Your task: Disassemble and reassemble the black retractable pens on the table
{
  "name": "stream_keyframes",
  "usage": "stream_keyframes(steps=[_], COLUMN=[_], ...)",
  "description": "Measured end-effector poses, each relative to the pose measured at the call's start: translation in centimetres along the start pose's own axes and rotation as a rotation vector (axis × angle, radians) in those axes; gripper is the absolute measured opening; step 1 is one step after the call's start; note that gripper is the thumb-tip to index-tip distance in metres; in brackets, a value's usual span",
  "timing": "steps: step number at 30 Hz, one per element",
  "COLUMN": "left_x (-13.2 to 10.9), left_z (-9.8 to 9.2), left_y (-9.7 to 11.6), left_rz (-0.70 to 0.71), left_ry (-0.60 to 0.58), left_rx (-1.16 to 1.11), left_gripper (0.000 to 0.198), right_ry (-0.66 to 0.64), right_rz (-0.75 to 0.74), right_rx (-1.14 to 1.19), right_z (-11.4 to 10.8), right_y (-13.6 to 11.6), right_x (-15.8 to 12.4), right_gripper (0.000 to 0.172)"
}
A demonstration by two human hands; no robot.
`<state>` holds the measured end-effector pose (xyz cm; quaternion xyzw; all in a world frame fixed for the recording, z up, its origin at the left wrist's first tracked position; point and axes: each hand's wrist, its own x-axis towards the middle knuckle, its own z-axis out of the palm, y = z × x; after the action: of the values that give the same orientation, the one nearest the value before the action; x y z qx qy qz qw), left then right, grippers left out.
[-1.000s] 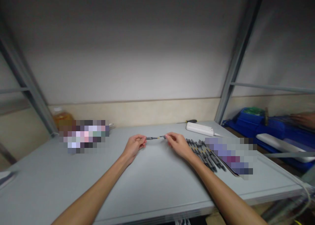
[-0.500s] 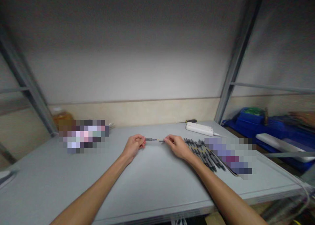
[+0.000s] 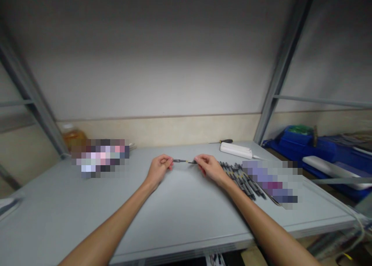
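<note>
- Since the frame half a second ago, both hands have shifted slightly up in the view, and the whole scene sits a touch higher too; the dark piece at the right fingertips now shows more broadly.
- The left hand (image 3: 159,169) is grasping the grey end of a slim pen (image 3: 180,161), pinched between thumb and fingers.
- The right hand (image 3: 209,169) is pinching the dark end of the same pen with its fingertips.
- The pen lies level between the two hands, over the middle of the grey table (image 3: 171,227), with a small yellowish band near its right part. Whether the dark piece is fully joined to the barrel is too small to tell.
- Just right of the right hand, a row of grey pens (image 3: 247,186) with yellowish bands lies side by side, slanting toward the near right.
- Right beside that row lies a pixelated flat item (image 3: 269,180).
- Farther back on the right are a white power strip (image 3: 236,150) with a cable and, behind it, a screwdriver (image 3: 226,141) with a dark handle.
- At the far left stand an amber bottle (image 3: 74,137) with a white cap and, before it, a pixelated object (image 3: 101,157).
- Beyond the right post are blue bins (image 3: 296,140).
</note>
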<state>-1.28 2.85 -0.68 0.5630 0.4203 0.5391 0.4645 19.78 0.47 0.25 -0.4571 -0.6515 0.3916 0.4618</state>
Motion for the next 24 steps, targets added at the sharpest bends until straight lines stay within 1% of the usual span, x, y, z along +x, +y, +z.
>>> stream_keyframes(steps=[2,4,6,9,11,16,20,24], left_x=[0.0,0.0,-0.1,-0.2,-0.2,-0.4,-1.0,-1.6], left_z=[0.0,0.0,0.0,0.0,0.0,0.3,0.6,0.7], left_y=[0.0,0.1,0.3,0.3,0.2,0.4,1.0,1.6], left_rz=[-0.083,-0.157,-0.216,-0.247,-0.196,0.045,0.159,0.241], left_ry=[0.008,0.0,-0.037,-0.114,-0.133,-0.061,-0.018,-0.002], left_rx=[-0.061,-0.117,-0.155,-0.146,-0.081,0.151,0.289,0.4], left_gripper=[0.031,0.031,0.03,0.03,0.031,0.023,0.015,0.015], right_ry=[0.053,0.083,0.101,0.122,0.12,0.077,0.035,0.0], right_rz=[-0.115,-0.199,-0.241,-0.254,-0.254,-0.198,-0.091,0.07], right_rx=[-0.126,-0.245,-0.318,-0.343,-0.341,-0.294,-0.117,0.097], right_z=[-0.1,-0.1,0.0,-0.1,-0.1,-0.3,-0.5,-0.5], right_y=[-0.3,-0.6,-0.8,-0.8,-0.8,-0.6,-0.7,-0.9], right_x=[-0.2,-0.4,-0.5,-0.6,-0.6,-0.5,-0.5,-0.5], right_gripper=[0.032,0.028,0.02,0.02,0.022,0.026,0.029,0.029])
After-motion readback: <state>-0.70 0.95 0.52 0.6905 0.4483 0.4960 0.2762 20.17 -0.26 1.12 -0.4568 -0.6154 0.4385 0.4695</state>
